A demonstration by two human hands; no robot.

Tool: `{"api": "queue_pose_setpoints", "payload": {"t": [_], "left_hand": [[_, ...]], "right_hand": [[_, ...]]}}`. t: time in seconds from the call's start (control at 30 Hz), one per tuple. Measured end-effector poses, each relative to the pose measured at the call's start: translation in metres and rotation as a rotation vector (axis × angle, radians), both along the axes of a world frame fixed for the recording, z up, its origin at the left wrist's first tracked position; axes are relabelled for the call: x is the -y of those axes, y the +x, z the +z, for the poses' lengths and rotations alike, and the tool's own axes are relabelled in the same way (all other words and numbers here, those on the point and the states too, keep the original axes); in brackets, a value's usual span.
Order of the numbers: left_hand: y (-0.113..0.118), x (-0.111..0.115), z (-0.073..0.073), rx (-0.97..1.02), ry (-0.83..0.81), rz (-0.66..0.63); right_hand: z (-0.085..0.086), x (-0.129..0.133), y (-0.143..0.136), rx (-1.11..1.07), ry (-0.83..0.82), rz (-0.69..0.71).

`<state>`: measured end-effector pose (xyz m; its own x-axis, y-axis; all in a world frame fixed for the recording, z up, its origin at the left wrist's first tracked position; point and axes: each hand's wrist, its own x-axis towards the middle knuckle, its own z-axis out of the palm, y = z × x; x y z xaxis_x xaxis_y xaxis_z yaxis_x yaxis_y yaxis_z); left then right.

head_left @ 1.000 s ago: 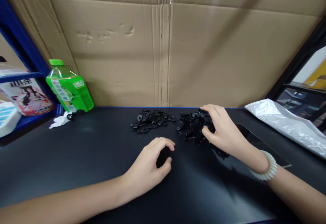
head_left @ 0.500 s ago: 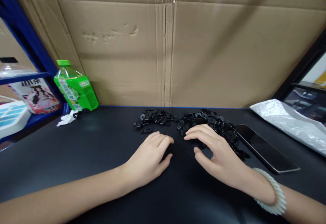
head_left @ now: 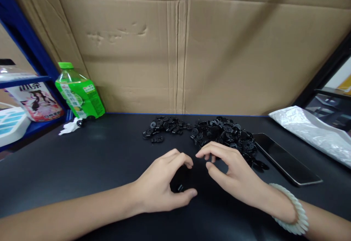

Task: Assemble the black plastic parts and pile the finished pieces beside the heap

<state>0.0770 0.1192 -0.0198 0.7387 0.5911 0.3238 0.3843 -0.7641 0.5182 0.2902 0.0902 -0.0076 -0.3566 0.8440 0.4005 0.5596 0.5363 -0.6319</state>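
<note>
My left hand (head_left: pixel 167 182) is over the black table, its thumb and fingers spread in a wide curve. A small dark part (head_left: pixel 180 187) shows between them, not gripped by the fingertips. My right hand (head_left: pixel 233 171) hovers at the near edge of the larger pile of black round parts (head_left: pixel 227 133), thumb and index finger apart, with nothing visible between them. A smaller pile of black parts (head_left: pixel 167 125) lies behind my left hand, with one piece (head_left: pixel 157 139) in front of it.
A black phone (head_left: pixel 287 159) and a silvery plastic bag (head_left: pixel 312 131) lie at the right. A green bottle (head_left: pixel 82 95) and white tissue (head_left: pixel 70 126) stand or lie at the left, beside a blue shelf (head_left: pixel 41 80). Cardboard (head_left: pixel 131 51) rises behind.
My left hand has come nearer and its thumb and fingers have spread wider, showing the small dark part. The right hand has drawn slightly back from the larger pile.
</note>
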Motion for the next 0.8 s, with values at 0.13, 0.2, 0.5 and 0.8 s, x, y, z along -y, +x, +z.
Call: {"api": "queue_pose_setpoints", "payload": {"t": [0.13,0.2,0.5,0.8], "left_hand": [[-0.001,0.002,0.006,-0.061,0.02,-0.153],[-0.001,0.002,0.006,-0.104,0.038,-0.208],[0.002,0.002,0.002,0.213,-0.01,-0.208],[0.006,0.014,0.0,0.478,-0.132,-0.13]], "right_hand": [[-0.001,0.0,0.0,-0.016,-0.018,-0.004],[-0.001,0.001,0.0,-0.02,-0.028,-0.006],[-0.003,-0.003,-0.001,-0.317,-0.44,0.117],[-0.007,0.001,-0.012,-0.609,-0.95,0.604]]}}
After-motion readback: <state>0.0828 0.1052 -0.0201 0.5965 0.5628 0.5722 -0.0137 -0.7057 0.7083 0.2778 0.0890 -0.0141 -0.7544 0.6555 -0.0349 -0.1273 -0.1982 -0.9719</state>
